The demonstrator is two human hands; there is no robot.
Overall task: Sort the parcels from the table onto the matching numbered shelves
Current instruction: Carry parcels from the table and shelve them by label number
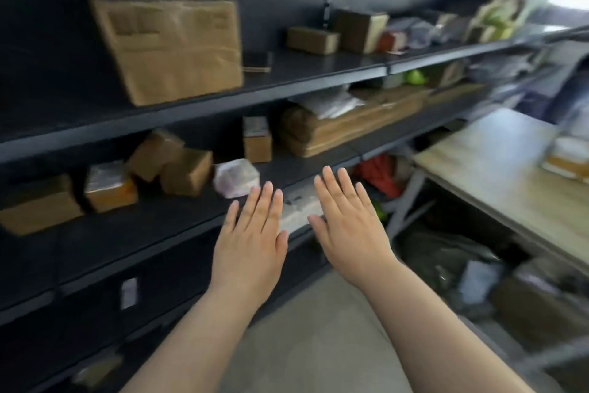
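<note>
Both hands are out in front, palms down, fingers straight and slightly spread, holding nothing. The left hand (251, 233) and right hand (347, 223) hover side by side before the middle shelf (143, 233) of a dark rack.

Just beyond the left fingertips lies a white wrapped parcel (236, 177), with small brown cartons (186, 171) to its left. Between the hands, on the shelf edge, is a pale flat thing (299, 208), too blurred to name.

A large brown box (172, 48) stands on the upper shelf (302, 71). The desk (497, 169) is at the right, well apart from the hands, with more parcels (569, 157) at its far side. Shelf numbers are unreadable.
</note>
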